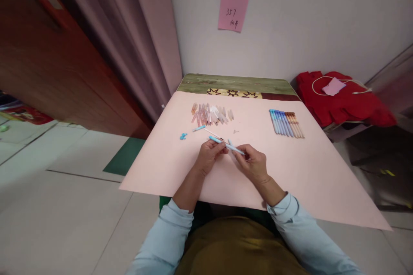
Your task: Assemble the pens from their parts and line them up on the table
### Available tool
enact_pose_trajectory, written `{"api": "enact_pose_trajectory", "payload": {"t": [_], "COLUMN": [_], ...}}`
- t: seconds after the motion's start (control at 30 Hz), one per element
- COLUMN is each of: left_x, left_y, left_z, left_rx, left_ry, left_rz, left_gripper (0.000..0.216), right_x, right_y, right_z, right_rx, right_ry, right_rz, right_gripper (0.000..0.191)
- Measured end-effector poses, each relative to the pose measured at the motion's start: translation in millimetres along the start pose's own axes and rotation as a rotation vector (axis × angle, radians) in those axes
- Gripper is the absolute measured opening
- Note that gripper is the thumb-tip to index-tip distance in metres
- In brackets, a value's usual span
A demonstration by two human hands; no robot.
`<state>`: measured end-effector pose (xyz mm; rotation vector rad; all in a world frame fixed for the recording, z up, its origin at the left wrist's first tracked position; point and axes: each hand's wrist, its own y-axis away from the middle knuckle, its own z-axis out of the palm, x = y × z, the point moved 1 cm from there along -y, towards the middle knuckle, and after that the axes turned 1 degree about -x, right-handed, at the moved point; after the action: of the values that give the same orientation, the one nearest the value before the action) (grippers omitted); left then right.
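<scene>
A light blue pen (231,147) slants between my two hands above the pink sheet. My left hand (211,154) is closed around its middle, near the bright blue upper end. At the pale tip, the fingers of my right hand (253,161) pinch the pen. Just beyond the hands lie a thin white refill (213,133) and a blue pen barrel part (199,129). Small blue clips (183,136) sit to the left. Farther back is a pile of loose pinkish and clear pen parts (209,114). A short pale blue piece (230,142) shows beside the right fingers.
A neat row of pens (286,123), blue to brown, lies at the right. The pink sheet (290,176) covers most of the table (238,81). A red cloth (342,103) with a white cable is beyond the right edge. A wall (284,30) stands behind.
</scene>
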<state>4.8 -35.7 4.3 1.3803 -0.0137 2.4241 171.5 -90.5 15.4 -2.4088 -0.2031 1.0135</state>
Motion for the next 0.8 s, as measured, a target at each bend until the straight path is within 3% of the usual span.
{"api": "enact_pose_trajectory", "payload": {"t": [0.43,0.8], "left_x": [0.3,-0.2], "left_y": [1.8,0.0], "left_z": [-2.2,-1.0], "left_rx": [-0.069,0.002], "left_ry": [-0.031,-0.009], "left_rz": [0.027,0.01], "left_gripper": [0.024,0.027], "right_x": [3.8,1.2], "right_y": [0.3,0.1], "right_z": [-0.2,1.4], "right_rx": [-0.11,-0.049], "right_ry": [0.1,0.089], "right_rz": [0.008,-0.01], "right_gripper": [0.04,0.026]}}
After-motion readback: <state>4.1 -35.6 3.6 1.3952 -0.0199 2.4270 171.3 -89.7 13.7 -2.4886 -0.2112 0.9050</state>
